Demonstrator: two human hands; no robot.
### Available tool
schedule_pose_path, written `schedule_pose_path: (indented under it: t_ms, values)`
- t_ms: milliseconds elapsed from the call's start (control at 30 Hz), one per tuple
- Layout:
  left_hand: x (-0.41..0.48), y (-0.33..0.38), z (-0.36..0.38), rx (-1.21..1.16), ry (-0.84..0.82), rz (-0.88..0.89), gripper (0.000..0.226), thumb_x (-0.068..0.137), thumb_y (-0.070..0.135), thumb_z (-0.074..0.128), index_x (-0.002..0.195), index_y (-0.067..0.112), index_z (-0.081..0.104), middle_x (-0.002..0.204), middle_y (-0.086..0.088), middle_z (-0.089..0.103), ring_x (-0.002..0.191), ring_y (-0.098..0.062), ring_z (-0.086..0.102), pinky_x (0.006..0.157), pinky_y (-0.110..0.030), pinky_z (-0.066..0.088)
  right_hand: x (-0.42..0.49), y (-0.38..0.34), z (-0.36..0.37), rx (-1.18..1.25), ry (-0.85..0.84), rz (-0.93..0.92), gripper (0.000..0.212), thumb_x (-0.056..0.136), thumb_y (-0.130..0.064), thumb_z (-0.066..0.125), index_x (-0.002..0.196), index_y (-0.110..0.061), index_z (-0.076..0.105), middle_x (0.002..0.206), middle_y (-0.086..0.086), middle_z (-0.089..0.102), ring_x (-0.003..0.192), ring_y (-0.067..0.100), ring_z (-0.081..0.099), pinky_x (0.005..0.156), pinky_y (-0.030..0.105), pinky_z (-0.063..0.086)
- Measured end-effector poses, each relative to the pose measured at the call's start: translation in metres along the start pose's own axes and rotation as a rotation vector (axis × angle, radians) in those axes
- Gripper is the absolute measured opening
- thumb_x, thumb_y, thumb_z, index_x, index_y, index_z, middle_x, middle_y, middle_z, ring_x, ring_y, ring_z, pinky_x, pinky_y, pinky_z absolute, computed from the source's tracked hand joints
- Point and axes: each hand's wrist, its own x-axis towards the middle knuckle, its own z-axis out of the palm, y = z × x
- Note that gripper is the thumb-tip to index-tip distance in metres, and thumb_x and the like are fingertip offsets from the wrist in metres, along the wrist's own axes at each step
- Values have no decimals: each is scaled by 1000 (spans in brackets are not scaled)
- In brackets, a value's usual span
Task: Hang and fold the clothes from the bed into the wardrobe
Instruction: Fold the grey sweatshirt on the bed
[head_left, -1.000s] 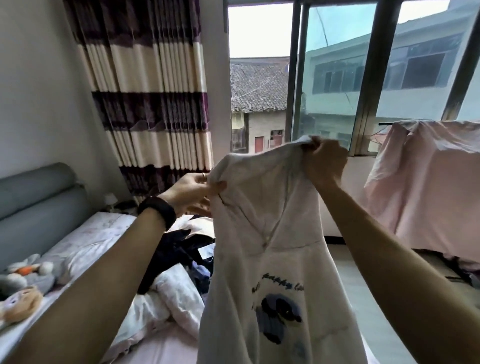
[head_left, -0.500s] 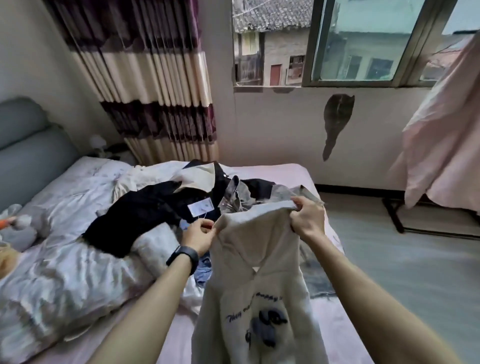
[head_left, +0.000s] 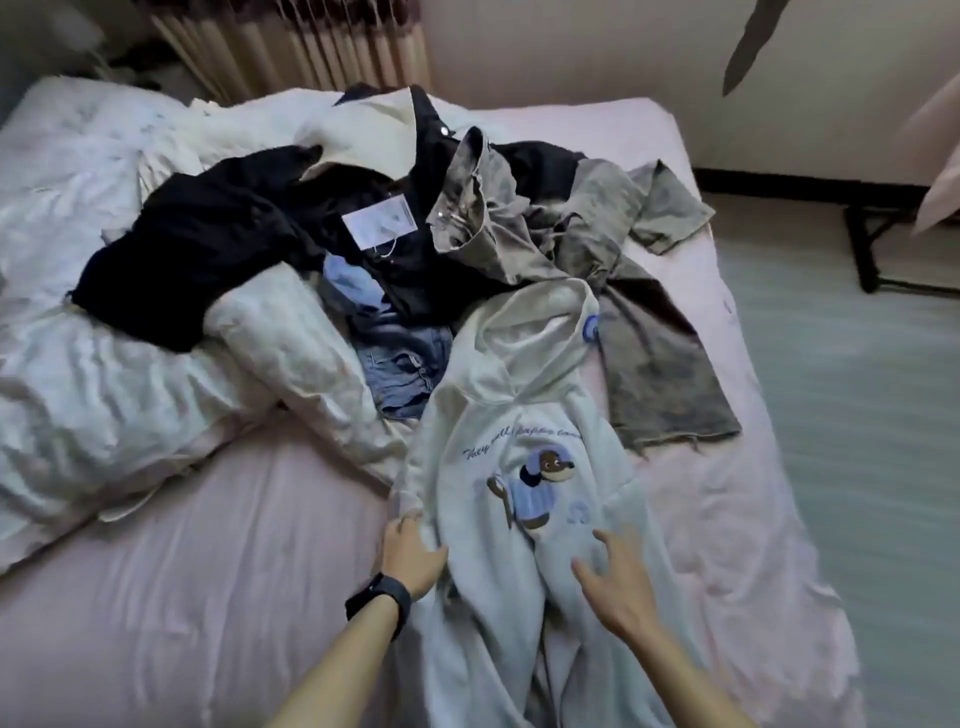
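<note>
The white hoodie lies face up and lengthwise on the bed. Its hood points toward the clothes pile and its hem toward the person. The left hand, with a black wristband, sits at the hoodie's left sleeve edge. Its grip seems closed on a fold of the fabric, thumb on top, though blur makes this uncertain. The right hand is over the lower front with its fingers spread apart, holding nothing.

Bare pink sheet stretches to the left of the hoodie, and a narrower strip runs along the right edge of the bed, beside the pale floor.

The hoodie looks soft and thick, with a cartoon dog and curly lettering on the chest. Its hood touches a faded grey shirt with frayed edges. Blue jeans and a black garment bearing a paper tag lie heaped beyond. A crumpled white quilt fills the left side.
</note>
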Motion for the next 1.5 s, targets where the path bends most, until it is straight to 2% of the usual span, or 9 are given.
schedule_pose_path:
  t_ms: [200,367,500,600,867,1133,1300,1433,1500]
  values:
    - [4,-89,56,-123,-33,-206,99,87,45,70,157,11,10,151,-22,35,134,-40,43,107,-42,40,-36,28,85,-234,107,-93,75,88,-43,69,147,-6,41,159,22,26,148,37,21,119,45,24]
    - [-9,-142,77,-134,-126,-93,47,93,34,60,135,15,52,131,-9,62,111,-29,60,96,-41,51,-74,18,154,-366,221,-253,80,84,-60,55,153,-21,38,162,18,23,150,38,22,116,59,22]
    - [-9,-167,46,-105,-43,68,37,95,27,54,132,21,53,116,-4,69,102,-33,63,85,-38,52,-87,14,186,-578,125,-356,58,92,-57,42,145,-37,49,166,8,19,153,33,15,111,66,23]
    - [1,-184,-17,-29,145,161,18,94,20,50,111,20,57,101,-6,69,85,-33,61,66,-35,43,-89,2,192,-611,31,-187,61,94,-67,21,134,-37,56,168,3,6,154,28,0,117,65,13]
    - [46,-234,-164,468,482,263,61,88,0,45,142,29,48,125,-5,52,110,-30,54,85,-41,47,-89,-42,208,-806,0,-242,56,89,-65,37,141,-43,39,166,6,-12,152,35,-1,116,56,22]
    - [47,-289,-51,490,179,77,66,97,33,50,155,35,18,163,-3,10,150,-28,13,117,-51,23,-78,-70,255,-904,62,-456,78,77,-46,67,148,-21,47,168,14,3,154,40,2,111,70,14]
    - [48,-321,-10,671,178,82,101,89,1,48,152,45,-18,163,-2,-26,152,-31,-11,111,-69,19,-75,-22,257,-1027,39,-548,85,64,-61,79,130,-9,66,165,17,17,153,40,13,108,76,15]
    - [44,-336,-27,626,379,117,100,83,-12,53,154,48,15,163,-13,18,126,-41,45,87,-53,49,-86,1,252,-1078,13,-418,90,63,-69,77,135,-15,62,167,12,15,152,42,12,103,80,16]
    - [46,-344,-49,597,370,69,89,89,-6,50,156,41,18,146,-14,43,113,-37,51,77,-46,53,-87,-5,253,-1108,-59,-310,88,75,-71,64,144,-20,50,168,9,-5,152,40,-6,106,79,9]
